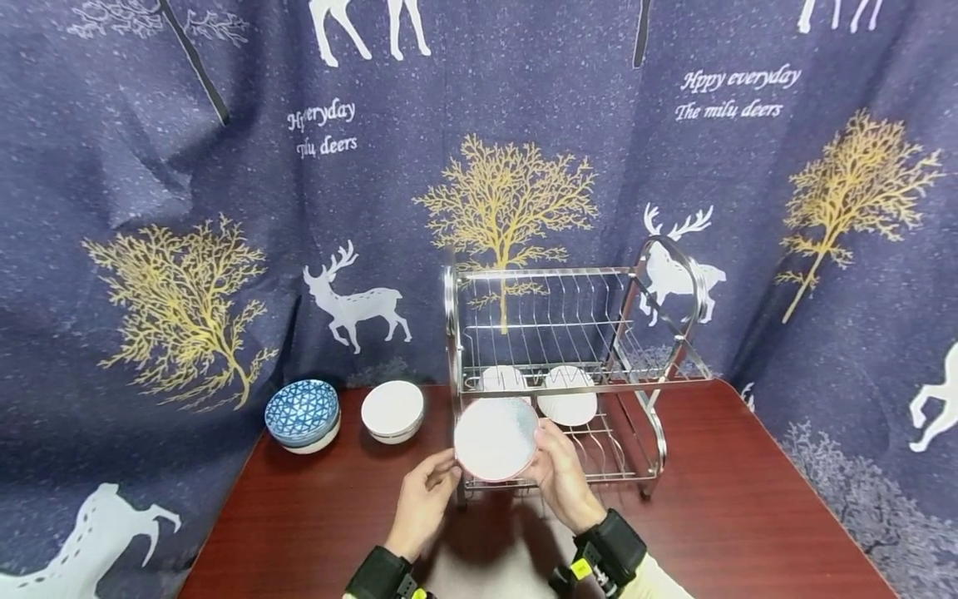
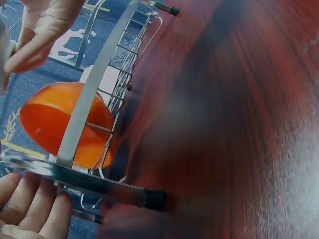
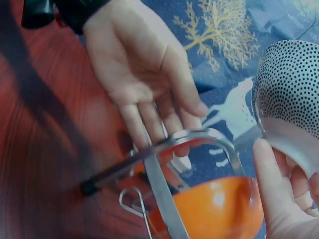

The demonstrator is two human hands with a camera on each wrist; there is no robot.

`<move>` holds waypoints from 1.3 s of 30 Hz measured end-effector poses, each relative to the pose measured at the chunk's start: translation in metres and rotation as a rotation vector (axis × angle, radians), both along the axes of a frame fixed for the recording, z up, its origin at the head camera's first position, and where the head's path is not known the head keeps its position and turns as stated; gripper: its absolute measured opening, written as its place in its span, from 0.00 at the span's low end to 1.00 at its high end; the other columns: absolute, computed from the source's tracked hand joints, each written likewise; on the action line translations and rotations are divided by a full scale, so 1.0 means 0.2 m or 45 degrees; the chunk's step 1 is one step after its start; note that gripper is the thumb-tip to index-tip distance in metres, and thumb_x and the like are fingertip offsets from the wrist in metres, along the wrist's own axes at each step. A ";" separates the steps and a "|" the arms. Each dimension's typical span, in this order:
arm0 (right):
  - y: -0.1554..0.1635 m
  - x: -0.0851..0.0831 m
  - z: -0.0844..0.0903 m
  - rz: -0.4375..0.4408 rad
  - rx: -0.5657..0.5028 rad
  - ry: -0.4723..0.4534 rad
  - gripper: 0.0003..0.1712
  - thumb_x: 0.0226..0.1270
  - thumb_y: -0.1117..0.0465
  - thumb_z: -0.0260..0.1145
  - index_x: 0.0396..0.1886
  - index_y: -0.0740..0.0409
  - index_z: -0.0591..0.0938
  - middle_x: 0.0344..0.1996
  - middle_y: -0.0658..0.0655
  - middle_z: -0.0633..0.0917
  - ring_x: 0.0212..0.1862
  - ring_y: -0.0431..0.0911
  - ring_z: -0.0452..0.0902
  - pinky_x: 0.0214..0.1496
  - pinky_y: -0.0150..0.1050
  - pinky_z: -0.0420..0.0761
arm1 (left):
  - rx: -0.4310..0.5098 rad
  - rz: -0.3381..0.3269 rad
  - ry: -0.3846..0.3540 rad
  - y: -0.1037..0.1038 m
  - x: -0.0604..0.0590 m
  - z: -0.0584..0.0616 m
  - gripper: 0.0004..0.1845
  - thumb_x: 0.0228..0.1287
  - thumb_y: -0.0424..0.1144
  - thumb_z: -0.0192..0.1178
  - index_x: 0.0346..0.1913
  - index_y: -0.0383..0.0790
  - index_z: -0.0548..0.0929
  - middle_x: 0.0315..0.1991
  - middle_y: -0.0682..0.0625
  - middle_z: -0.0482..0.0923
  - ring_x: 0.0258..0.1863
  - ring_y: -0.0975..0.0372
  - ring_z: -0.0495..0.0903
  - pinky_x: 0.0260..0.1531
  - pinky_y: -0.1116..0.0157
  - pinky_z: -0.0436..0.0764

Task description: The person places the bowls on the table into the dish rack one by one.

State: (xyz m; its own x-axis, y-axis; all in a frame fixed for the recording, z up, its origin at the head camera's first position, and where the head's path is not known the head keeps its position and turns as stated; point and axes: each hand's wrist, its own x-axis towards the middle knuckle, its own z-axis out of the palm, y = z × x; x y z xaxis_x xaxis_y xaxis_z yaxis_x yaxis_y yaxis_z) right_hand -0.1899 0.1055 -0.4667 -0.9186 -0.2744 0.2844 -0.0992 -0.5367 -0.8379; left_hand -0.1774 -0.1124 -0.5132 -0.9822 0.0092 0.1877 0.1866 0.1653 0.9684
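My right hand grips a bowl by its right rim, thumb at the edge. White inside with a thin reddish rim, it shows dark dots on its outer side in the right wrist view. It is held up in front of the rack. My left hand is just left of it, fingers extended to the rack's chrome end frame; fingertips are partly behind the frame in the right wrist view. On the metal dish rack's lower tier leans an orange bowl, hidden behind the held bowl in the head view.
Two white bowls, one on the left and one on the right, lean in the rack's lower tier. A blue-patterned bowl, stacked on another, and a white bowl stand left on the reddish-brown table. A printed curtain hangs behind.
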 end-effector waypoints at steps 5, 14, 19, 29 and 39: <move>0.05 0.00 -0.01 -0.072 0.040 -0.008 0.15 0.74 0.61 0.48 0.55 0.62 0.71 0.42 0.55 0.82 0.40 0.45 0.82 0.43 0.46 0.83 | -0.015 0.008 -0.022 0.02 -0.02 -0.01 0.18 0.66 0.34 0.60 0.55 0.28 0.77 0.43 0.40 0.81 0.44 0.54 0.82 0.45 0.67 0.78; 0.13 0.00 0.00 -0.317 0.188 -0.051 0.15 0.72 0.61 0.53 0.51 0.69 0.69 0.37 0.56 0.81 0.34 0.45 0.82 0.35 0.44 0.83 | -0.082 0.087 -0.035 0.03 -0.04 -0.03 0.09 0.63 0.33 0.62 0.43 0.31 0.82 0.37 0.44 0.83 0.40 0.57 0.82 0.40 0.69 0.79; 0.17 0.00 0.02 -0.430 0.258 -0.077 0.19 0.72 0.61 0.55 0.52 0.73 0.67 0.37 0.57 0.79 0.34 0.43 0.80 0.34 0.40 0.83 | -0.169 0.124 0.035 0.02 -0.05 -0.06 0.07 0.62 0.35 0.63 0.39 0.34 0.83 0.36 0.46 0.84 0.39 0.58 0.82 0.41 0.66 0.80; 0.23 -0.02 0.02 -0.672 0.478 -0.173 0.18 0.70 0.58 0.60 0.51 0.65 0.73 0.38 0.59 0.76 0.37 0.44 0.77 0.33 0.39 0.80 | -0.210 0.126 0.030 0.03 -0.05 -0.06 0.04 0.63 0.33 0.62 0.37 0.36 0.83 0.34 0.49 0.83 0.37 0.59 0.81 0.40 0.66 0.79; 0.24 -0.04 0.01 -0.882 0.618 -0.086 0.17 0.66 0.63 0.64 0.51 0.63 0.74 0.34 0.57 0.75 0.34 0.41 0.73 0.32 0.30 0.76 | -0.228 0.132 0.040 0.03 -0.05 -0.06 0.04 0.63 0.34 0.62 0.37 0.36 0.83 0.32 0.50 0.82 0.34 0.62 0.80 0.37 0.67 0.79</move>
State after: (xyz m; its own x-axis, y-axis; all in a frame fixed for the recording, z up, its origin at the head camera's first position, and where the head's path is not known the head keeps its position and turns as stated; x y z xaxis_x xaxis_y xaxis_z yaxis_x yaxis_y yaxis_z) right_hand -0.1982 0.1529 -0.4650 -0.9349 0.2790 0.2194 -0.2148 0.0473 -0.9755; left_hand -0.1875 -0.1057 -0.5261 -0.9733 -0.0556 0.2226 0.1892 0.3543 0.9158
